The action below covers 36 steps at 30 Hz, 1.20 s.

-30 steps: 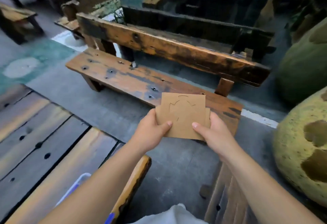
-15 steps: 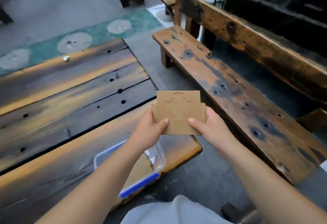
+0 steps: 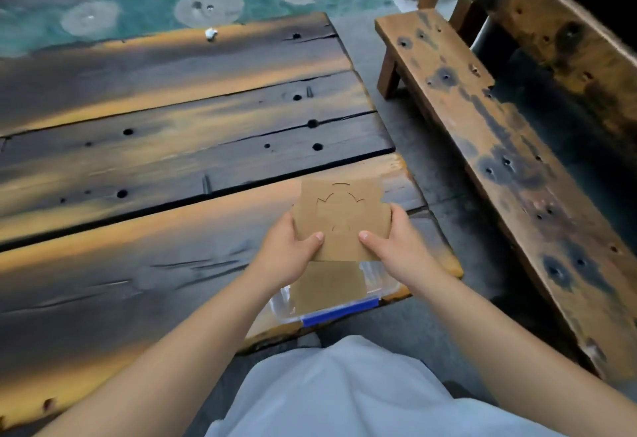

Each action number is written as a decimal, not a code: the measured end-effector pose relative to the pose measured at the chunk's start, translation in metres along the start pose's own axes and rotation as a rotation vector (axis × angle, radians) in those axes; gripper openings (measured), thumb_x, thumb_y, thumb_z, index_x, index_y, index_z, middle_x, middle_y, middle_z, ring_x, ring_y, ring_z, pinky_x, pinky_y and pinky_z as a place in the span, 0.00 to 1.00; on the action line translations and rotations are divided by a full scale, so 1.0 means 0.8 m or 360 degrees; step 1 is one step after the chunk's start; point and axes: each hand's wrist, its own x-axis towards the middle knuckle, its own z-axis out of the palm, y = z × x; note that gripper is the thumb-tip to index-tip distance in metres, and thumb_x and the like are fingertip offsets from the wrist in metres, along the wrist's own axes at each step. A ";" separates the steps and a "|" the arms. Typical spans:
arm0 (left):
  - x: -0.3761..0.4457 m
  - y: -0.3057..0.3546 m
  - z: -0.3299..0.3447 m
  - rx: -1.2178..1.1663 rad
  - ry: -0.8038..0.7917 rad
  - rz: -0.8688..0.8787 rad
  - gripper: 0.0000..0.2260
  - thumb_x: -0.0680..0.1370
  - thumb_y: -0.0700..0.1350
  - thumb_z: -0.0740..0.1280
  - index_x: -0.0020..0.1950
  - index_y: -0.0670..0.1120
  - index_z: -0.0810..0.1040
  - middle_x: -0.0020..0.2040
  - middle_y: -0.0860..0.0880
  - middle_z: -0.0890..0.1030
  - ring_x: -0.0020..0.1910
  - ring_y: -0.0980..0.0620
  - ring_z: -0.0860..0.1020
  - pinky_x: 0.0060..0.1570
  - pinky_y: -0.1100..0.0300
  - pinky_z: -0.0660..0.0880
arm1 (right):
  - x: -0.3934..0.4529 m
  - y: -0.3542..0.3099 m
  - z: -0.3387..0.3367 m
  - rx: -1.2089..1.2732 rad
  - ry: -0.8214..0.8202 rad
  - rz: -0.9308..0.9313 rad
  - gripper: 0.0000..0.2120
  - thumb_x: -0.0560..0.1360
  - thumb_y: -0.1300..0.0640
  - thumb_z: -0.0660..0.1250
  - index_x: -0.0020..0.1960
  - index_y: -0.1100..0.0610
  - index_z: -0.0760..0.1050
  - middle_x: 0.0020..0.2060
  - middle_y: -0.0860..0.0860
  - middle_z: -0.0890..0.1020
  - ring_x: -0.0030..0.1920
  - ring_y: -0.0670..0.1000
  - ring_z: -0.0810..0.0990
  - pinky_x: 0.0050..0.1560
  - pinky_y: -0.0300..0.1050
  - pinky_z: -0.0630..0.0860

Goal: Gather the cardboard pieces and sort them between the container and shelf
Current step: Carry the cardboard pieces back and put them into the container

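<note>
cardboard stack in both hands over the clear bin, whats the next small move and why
Probably lower the cardboard stack straight down into the clear container and let go. The left hand and right hand each hold one side edge, with the stack just above and beyond the open container, where a cardboard piece already lies flat.

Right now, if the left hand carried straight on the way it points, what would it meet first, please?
The left hand points forward and slightly right; past the cardboard pieces it grips, it would probably meet the wooden table, though depth is unclear.
</note>
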 end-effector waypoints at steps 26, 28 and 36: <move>0.013 -0.103 0.059 -0.0125 -0.0065 -0.0772 0.13 0.75 0.47 0.62 0.59 0.48 0.73 0.53 0.47 0.77 0.51 0.45 0.76 0.49 0.56 0.73 | 0.043 0.087 0.080 -0.0843 -0.0237 0.0485 0.26 0.74 0.48 0.70 0.66 0.59 0.67 0.64 0.57 0.68 0.61 0.58 0.73 0.64 0.55 0.72; 0.014 -0.103 0.063 -0.0144 -0.0066 -0.0787 0.12 0.76 0.46 0.62 0.58 0.48 0.73 0.52 0.48 0.76 0.49 0.46 0.75 0.47 0.57 0.71 | 0.045 0.092 0.079 -0.0888 -0.0264 0.0499 0.27 0.74 0.47 0.70 0.66 0.59 0.67 0.64 0.57 0.68 0.61 0.59 0.73 0.64 0.56 0.72; 0.021 -0.114 0.070 -0.0261 -0.0061 -0.0904 0.10 0.78 0.46 0.62 0.58 0.46 0.71 0.53 0.46 0.75 0.48 0.47 0.75 0.45 0.56 0.72 | 0.053 0.095 0.073 -0.0886 -0.0426 0.0477 0.21 0.75 0.51 0.69 0.63 0.58 0.68 0.59 0.57 0.76 0.56 0.57 0.76 0.49 0.48 0.73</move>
